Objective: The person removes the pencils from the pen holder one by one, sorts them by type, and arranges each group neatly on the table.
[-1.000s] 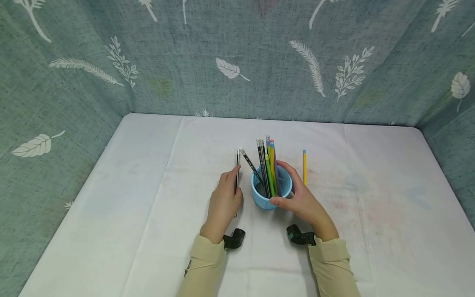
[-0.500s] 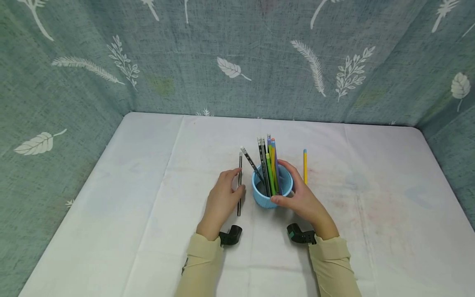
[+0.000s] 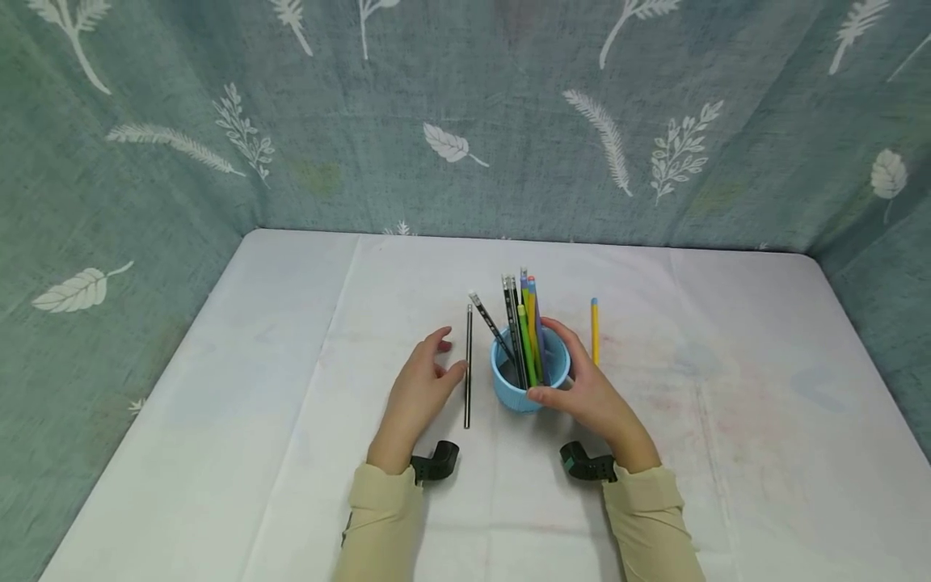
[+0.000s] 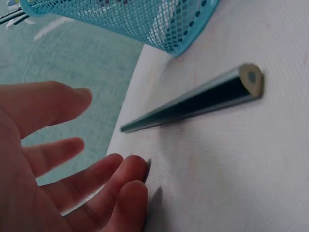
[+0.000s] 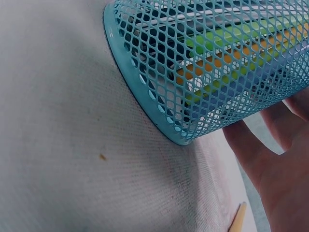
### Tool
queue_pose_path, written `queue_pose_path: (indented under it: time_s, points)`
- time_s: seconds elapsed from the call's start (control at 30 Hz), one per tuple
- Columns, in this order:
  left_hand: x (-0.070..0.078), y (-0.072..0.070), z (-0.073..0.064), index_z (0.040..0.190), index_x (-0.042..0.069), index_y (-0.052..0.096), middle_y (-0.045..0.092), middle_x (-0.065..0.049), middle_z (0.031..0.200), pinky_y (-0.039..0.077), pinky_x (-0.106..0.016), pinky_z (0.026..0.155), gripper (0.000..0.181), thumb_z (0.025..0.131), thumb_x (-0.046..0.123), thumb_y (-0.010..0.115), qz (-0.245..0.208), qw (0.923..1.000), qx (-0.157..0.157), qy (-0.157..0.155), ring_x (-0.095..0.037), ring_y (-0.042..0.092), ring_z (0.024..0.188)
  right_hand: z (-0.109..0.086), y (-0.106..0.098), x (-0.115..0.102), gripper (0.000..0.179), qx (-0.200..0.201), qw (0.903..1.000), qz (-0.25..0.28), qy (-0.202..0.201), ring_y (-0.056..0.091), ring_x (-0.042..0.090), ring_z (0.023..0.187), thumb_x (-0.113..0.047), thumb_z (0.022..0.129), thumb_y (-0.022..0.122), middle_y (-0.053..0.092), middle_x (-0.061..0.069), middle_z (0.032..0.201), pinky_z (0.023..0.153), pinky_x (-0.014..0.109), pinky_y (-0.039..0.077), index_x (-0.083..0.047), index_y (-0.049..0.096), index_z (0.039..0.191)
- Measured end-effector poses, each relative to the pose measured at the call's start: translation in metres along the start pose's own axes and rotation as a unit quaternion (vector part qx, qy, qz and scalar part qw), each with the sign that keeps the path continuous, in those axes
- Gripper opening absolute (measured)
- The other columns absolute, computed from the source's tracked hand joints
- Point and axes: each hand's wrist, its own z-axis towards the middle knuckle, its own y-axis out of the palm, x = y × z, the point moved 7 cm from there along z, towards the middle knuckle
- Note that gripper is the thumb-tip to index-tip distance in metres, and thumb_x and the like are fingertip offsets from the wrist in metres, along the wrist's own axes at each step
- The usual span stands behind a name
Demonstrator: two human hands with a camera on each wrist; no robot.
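A blue mesh pencil cup (image 3: 516, 399) stands upright on the table, with several black, green, yellow and purple pencils (image 3: 524, 339) in it. One black pencil in the cup leans out to the left. My right hand (image 3: 598, 398) grips the cup from the right, thumb at the near side and fingers round the far side. Left of the cup a loose black pencil (image 3: 469, 380) lies on the white cloth; its flat, unsharpened end (image 4: 251, 79) faces the left wrist view. My left hand (image 3: 416, 394) is just left of this pencil, fingers loosely bent, holding nothing.
A yellow pencil (image 3: 595, 333) with a blue end lies right of the cup, behind the right hand. White cloth (image 3: 727, 453) covers the table. A green leaf-patterned curtain (image 3: 509, 121) hangs along the back and sides.
My left hand has let go of the black pencil and moved left, leaving it on the cloth. The right hand keeps its grip on the cup.
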Motion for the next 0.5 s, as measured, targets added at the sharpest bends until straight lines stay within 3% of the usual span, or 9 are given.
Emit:
queue_pose_path:
  time_s: [0.13, 0.27, 0.5]
  points:
    - [0.003, -0.002, -0.003, 0.139, 0.024, 0.037, 0.053, 0.003, 0.124, 0.047, -0.033, 0.077, 0.058, 0.087, 0.036, 0.060, -0.035, 0.9993, 0.006, 0.009, -0.014, 0.057, 0.095, 0.000, 0.002, 0.000, 0.083, 0.000, 1.0000, 0.006, -0.003, 0.020, 0.028, 0.137, -0.021, 0.077, 0.073, 0.020, -0.002, 0.150, 0.102, 0.065, 0.017, -0.043, 0.023, 0.139]
    - [0.009, 0.000, -0.004, 0.140, 0.028, 0.033, 0.049, 0.005, 0.128, 0.047, -0.037, 0.087, 0.064, 0.085, 0.041, 0.062, -0.090, 0.9952, 0.000, 0.038, -0.015, 0.052, 0.111, -0.001, 0.002, 0.001, 0.084, 0.003, 1.0000, 0.006, -0.005, 0.022, 0.027, 0.137, -0.021, 0.076, 0.074, 0.021, -0.003, 0.149, 0.102, 0.064, 0.018, -0.043, 0.023, 0.140]
    - [0.030, 0.004, -0.006, 0.142, 0.030, 0.030, 0.045, 0.000, 0.135, 0.045, -0.042, 0.091, 0.067, 0.085, 0.035, 0.065, -0.211, 0.9711, -0.056, 0.096, -0.020, 0.049, 0.118, 0.001, 0.002, -0.001, 0.083, 0.004, 0.9999, 0.010, -0.003, 0.022, 0.029, 0.137, -0.022, 0.077, 0.073, 0.022, -0.001, 0.149, 0.102, 0.066, 0.016, -0.043, 0.023, 0.140]
